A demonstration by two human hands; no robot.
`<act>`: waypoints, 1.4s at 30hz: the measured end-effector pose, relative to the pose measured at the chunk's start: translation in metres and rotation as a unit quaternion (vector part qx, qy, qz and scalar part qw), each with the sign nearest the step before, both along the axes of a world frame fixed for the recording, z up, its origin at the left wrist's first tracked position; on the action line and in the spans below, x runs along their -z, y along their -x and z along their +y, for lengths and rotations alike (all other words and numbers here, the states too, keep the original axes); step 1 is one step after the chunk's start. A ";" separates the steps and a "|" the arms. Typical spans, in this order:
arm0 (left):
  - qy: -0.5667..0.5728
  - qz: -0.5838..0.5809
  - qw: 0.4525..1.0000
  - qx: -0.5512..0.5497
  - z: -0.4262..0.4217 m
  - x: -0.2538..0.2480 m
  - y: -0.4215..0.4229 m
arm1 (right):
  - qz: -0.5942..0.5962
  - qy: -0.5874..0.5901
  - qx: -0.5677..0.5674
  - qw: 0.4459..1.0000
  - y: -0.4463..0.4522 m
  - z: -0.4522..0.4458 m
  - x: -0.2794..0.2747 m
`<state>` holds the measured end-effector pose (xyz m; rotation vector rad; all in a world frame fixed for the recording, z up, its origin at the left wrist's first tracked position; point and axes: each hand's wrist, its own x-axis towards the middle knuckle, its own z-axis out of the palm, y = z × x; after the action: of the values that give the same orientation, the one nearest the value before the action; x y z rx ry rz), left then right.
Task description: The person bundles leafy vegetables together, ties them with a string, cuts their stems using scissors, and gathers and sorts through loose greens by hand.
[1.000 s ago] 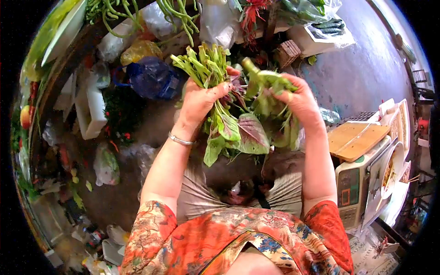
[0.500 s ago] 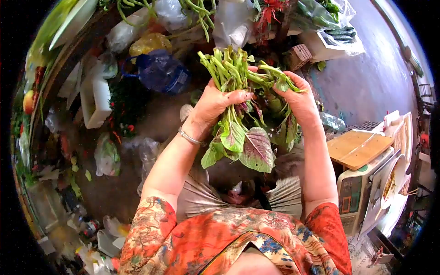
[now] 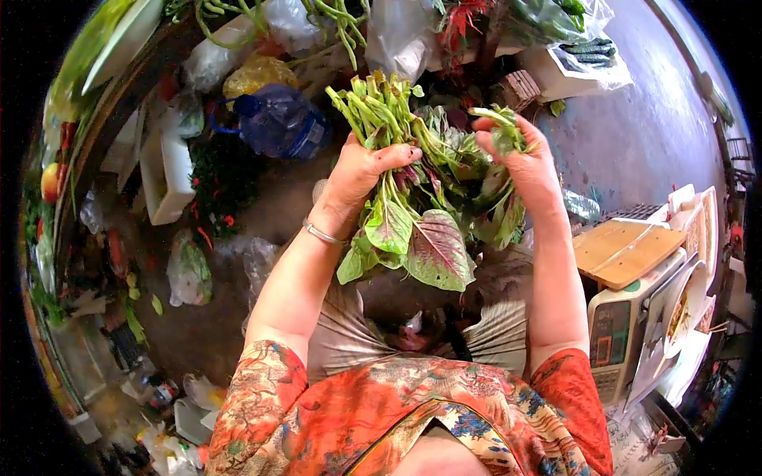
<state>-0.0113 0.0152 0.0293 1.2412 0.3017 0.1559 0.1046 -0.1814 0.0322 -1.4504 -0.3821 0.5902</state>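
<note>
A bunch of leafy greens (image 3: 389,119) with thick pale stems and purple-veined leaves is gripped in my left hand (image 3: 357,174). Its stems point up and its broad leaves (image 3: 439,252) hang down below the wrist. To the right, my right hand (image 3: 527,163) pinches a smaller stem of greens (image 3: 502,127), whose leaves hang under the palm. More leaves fill the space between the two hands. The fingers of my left hand are partly hidden behind the bunch.
A blue plastic jug (image 3: 279,123) lies at the upper left beside a white foam box (image 3: 167,174). Another foam box (image 3: 556,75) holds dark green vegetables at the upper right. A scale (image 3: 615,333) with a wooden board (image 3: 627,252) stands right of my right arm.
My right hand has drawn a little away from the bunch to the right, with a stem in its fingers. My left hand keeps its hold and has shifted slightly left since the last frame.
</note>
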 end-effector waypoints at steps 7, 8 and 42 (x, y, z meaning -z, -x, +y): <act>-0.024 -0.025 0.999 0.031 0.000 0.003 -0.004 | -0.050 0.042 -0.093 0.994 0.017 0.014 0.008; -0.034 -0.024 0.999 0.034 -0.001 0.002 -0.003 | -0.070 0.035 -0.085 0.993 0.017 0.014 0.009; -0.017 -0.048 0.998 -0.037 -0.004 0.021 -0.006 | -0.209 0.097 -0.088 0.969 0.022 0.018 0.022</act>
<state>-0.0057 0.0111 0.0083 1.2526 0.2628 0.2857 0.0827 -0.1633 0.0099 -1.7439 -0.8095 0.4696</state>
